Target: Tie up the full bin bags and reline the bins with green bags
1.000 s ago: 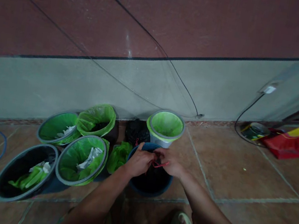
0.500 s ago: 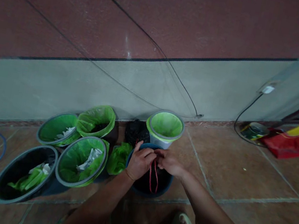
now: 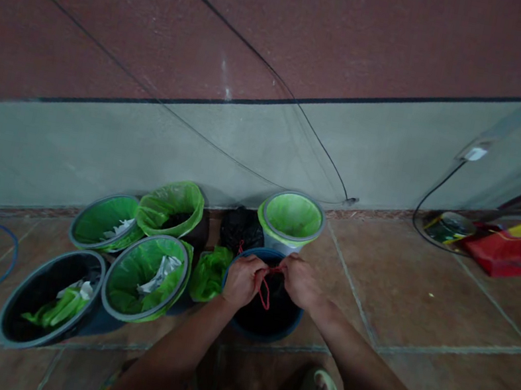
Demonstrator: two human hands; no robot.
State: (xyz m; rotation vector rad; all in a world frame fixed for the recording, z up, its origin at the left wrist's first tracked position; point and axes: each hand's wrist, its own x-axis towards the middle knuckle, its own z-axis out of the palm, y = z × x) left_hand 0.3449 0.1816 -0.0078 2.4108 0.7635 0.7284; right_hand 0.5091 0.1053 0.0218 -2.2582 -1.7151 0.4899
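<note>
A red drawstring (image 3: 265, 295) is stretched between my two hands, with a loop of it hanging down. Over the left side of a blue-rimmed bin (image 3: 260, 337), my left hand (image 3: 244, 281) is closed on one part of the string. My right hand (image 3: 299, 284) pinches the other part at the bin's right side. The inside of the bin is dark, and what the string is fixed to cannot be made out. Just behind my left hand sits a black tied bag (image 3: 240, 228), and a bright green bag (image 3: 210, 273) lies to its left.
Several bins stand to the left, including a green-lined bin (image 3: 145, 279) and a dark bin (image 3: 51, 299). A white bin with green liner (image 3: 293, 217) stands by the wall. A red dustpan (image 3: 502, 253) and a can (image 3: 450, 227) lie right. A blue hose (image 3: 14, 252) crosses the left floor.
My hands have moved apart, drawing the red string taut between them. The hanging loop is now shorter. The view has shifted slightly.
</note>
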